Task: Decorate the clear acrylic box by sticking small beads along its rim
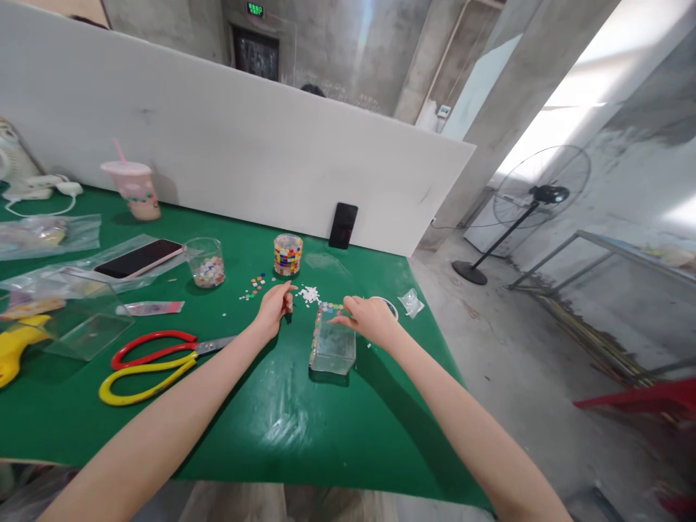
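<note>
A clear plastic box (336,348) lies on the green table, with small coloured mosaic tiles along its left and far edges. My right hand (364,315) is over the box's far right edge, thumb and fingers drawn together; whatever is between them is too small to make out. Left of the box, my left hand (276,308) hovers beside a small heap of white tiles (309,294), fingers curled together, and I cannot see what they hold. Loose coloured tiles (255,287) lie just beyond that hand. Behind them stands a round jar covered in coloured tiles (288,255).
Large scissors (157,362) with red and yellow handles lie at left, near a yellow glue gun (19,348) and a clear box (90,330). A cup of beads (207,267), a phone (140,259) and a drink cup (135,192) stand or lie farther back. Another phone (343,225) leans on the white partition (244,159).
</note>
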A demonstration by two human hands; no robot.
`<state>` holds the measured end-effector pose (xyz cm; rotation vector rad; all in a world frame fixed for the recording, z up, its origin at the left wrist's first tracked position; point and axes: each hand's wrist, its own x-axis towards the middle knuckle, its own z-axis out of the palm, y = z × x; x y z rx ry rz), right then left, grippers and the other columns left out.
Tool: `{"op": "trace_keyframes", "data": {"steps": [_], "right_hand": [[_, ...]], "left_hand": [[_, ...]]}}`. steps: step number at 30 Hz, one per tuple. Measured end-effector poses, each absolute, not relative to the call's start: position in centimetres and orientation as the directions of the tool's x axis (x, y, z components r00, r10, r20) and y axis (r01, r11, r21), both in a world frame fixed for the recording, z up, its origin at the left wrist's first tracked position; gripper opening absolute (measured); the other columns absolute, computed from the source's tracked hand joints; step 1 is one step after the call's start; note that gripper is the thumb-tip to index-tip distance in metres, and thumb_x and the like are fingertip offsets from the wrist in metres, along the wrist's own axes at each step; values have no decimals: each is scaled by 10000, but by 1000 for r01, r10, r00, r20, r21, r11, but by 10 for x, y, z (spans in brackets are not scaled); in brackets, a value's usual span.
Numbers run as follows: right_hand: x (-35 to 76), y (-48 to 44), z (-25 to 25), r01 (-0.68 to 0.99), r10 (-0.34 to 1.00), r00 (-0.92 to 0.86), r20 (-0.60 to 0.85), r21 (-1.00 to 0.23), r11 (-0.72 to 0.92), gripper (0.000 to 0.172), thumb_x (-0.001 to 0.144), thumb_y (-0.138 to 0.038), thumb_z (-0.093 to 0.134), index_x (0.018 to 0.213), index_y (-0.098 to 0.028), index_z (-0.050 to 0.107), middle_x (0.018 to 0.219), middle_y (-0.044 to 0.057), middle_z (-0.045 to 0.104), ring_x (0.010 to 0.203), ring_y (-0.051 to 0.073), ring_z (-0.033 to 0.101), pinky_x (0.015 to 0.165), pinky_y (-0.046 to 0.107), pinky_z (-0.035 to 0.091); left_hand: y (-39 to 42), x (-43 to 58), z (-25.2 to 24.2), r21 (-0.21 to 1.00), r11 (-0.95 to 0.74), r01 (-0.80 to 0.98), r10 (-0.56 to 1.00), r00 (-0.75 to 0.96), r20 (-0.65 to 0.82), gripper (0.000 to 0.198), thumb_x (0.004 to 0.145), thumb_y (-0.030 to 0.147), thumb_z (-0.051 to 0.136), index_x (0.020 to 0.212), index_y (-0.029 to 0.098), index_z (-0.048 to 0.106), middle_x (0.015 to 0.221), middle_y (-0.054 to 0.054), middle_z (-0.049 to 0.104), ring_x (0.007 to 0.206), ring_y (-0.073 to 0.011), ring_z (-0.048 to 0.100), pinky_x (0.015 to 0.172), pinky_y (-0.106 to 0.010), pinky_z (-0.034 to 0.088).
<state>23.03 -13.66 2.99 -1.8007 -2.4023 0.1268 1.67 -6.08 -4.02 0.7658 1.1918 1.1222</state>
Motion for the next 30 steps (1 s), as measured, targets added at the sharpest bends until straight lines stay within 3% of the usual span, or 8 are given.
{"op": "trace_keyframes", "data": {"steps": [3,6,9,13,19,30], "right_hand": [[241,-141,23,918,969,-150,195,-337,210,286,972,-409,579,1062,-147,648,964,41,687,818,159,667,761,360,574],[246,-140,10,821,954,-30,299,-537,194,300,971,-403,578,1129,-154,630,1074,65,674,935,191,665,837,406,566],[243,-134,-6,672,953,-35,301,-699,245,328,946,-370,625,1202,-166,618,1219,91,650,1083,234,647,923,460,552],[236,-123,-21,479,968,-134,212,-841,251,314,953,-347,622,1207,-164,623,1195,87,668,1036,218,672,884,436,579],[229,-115,-30,374,980,-169,102,-914,159,298,957,-367,615,1166,-155,637,1146,78,680,977,201,680,854,417,583],[227,-114,-36,328,992,-121,45,-941,82,289,949,-355,628,1157,-154,641,1146,75,679,977,202,678,850,413,583]], "left_hand": [[-63,17,-37,938,275,-212,959,-15,-285,325,973,365,608,1216,150,613,1175,-91,657,973,-210,670,824,-405,589],[-71,23,-33,966,213,-149,976,-4,-216,327,974,372,605,1213,149,615,1175,-92,657,981,-213,668,836,-414,585],[-84,33,-28,989,119,-89,991,66,-114,312,970,359,612,1204,154,627,1227,-99,649,1069,-237,650,915,-457,558],[-102,46,-25,998,21,-61,975,222,-7,341,982,380,586,1258,183,626,1380,-114,593,1266,-278,563,1086,-543,436],[-118,52,-26,999,-28,-33,926,376,38,414,1005,442,521,1345,213,579,1475,-121,528,1362,-289,490,1167,-565,332],[-117,54,-31,997,-73,-20,913,400,75,425,1004,471,510,1318,193,582,1348,-124,610,1220,-269,593,1075,-532,445]]}}
